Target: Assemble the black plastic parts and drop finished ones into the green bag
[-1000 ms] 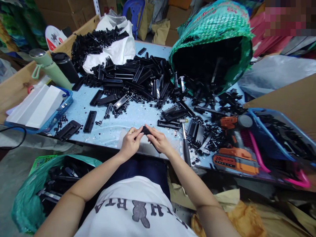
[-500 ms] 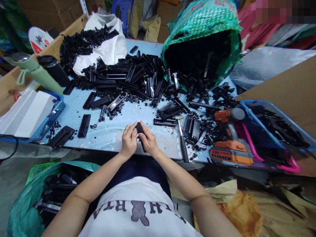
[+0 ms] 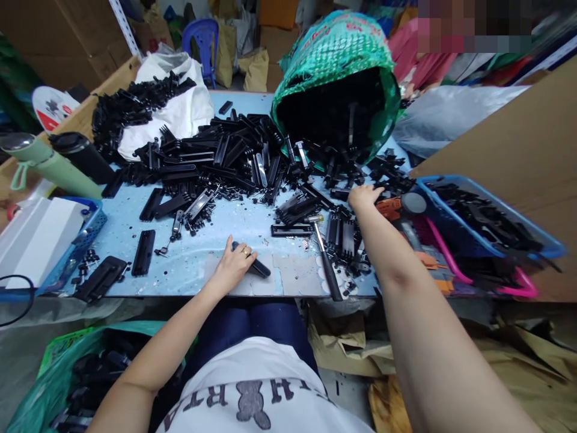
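Here's the light blue surface (image 3: 211, 231), speckled with tiny black bits and crowded across its far half, in a packed storeroom: cardboard boxes stacked at the top left, a blue plastic chair (image 3: 202, 42) at top centre, a big cardboard sheet (image 3: 518, 138) leaning in at the right. Down at lower centre the left hand (image 3: 234, 261) lies on a long black part (image 3: 258, 268) at the near edge of the surface, fingers curled over one end, pinning it down. The right hand (image 3: 363, 195) is out at centre right, open with fingers spread, touching the loose parts spilling from the tipped green woven sack (image 3: 333, 54). Just beside that hand sits the orange drill (image 3: 392, 207), largely hidden under the forearm crossing it. Between the two hands a hammer (image 3: 325, 264) lies with its handle pointing to the near edge, next to a row of ribbed black pieces (image 3: 341, 231). The big heap of black parts (image 3: 225, 150) fills the upper middle, with more piled on a white bag (image 3: 180, 114) at upper left. At far left: a green bottle (image 3: 49, 168), a black flask (image 3: 83, 157), and a blue basket (image 3: 88, 231) holding white blocks (image 3: 36, 234). At right a second blue basket (image 3: 460, 237) is full of black parts, and a green bag (image 3: 49, 373) sits at lower left, below the surface
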`<state>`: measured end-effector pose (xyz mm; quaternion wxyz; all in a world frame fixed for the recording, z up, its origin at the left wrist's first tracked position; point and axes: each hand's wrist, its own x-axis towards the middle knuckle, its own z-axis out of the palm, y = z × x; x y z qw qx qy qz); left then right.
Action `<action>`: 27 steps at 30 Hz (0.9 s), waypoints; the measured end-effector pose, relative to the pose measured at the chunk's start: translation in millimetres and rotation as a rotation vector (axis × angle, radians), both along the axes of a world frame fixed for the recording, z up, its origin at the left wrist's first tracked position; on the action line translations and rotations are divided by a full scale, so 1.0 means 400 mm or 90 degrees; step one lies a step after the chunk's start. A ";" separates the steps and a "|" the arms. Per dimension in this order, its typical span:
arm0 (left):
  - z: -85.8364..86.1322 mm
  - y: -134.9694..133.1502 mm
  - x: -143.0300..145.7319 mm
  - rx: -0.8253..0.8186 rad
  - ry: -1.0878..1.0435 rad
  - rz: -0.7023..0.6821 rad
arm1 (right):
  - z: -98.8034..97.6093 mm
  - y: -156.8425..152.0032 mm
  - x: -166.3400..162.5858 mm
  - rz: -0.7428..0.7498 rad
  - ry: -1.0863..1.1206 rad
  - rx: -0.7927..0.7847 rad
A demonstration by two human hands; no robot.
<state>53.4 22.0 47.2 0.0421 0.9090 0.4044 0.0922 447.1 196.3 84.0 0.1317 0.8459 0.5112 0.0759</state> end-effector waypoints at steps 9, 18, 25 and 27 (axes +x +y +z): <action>-0.006 -0.038 -0.023 -0.040 0.081 0.098 | 0.030 -0.033 0.022 0.243 -0.083 0.041; -0.030 -0.031 0.024 -0.047 0.040 0.039 | -0.039 -0.025 0.002 0.222 0.026 -0.099; -0.034 -0.043 0.022 -0.070 0.014 0.079 | 0.032 -0.091 -0.049 0.207 0.012 -0.006; -0.033 -0.042 0.023 -0.089 -0.011 0.076 | 0.056 -0.167 -0.098 0.236 0.015 0.065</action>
